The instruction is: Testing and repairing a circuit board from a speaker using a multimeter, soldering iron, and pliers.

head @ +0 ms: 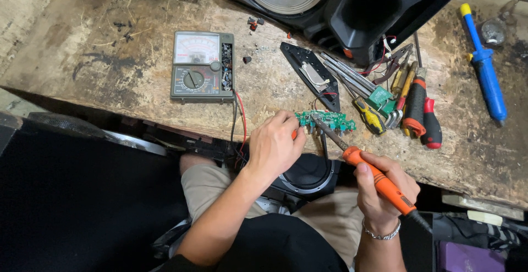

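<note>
Green rectangular circuit board [325, 120] is sitting at the near edge of the worn wooden workbench [137, 79], close enough for both hands to be working over it. In the head view, the left hand [273, 145] is pinching the board's left end, steadying it, while the right hand [379, 187] is closing around the orange-handled soldering iron [374, 177], angling its metal tip down onto the board. A grey analogue multimeter [202, 66] is lying just behind with its leads trailing forward, and red-and-black pliers [422, 112] are waiting to the right beside a blue desoldering pump [485, 66]
</note>
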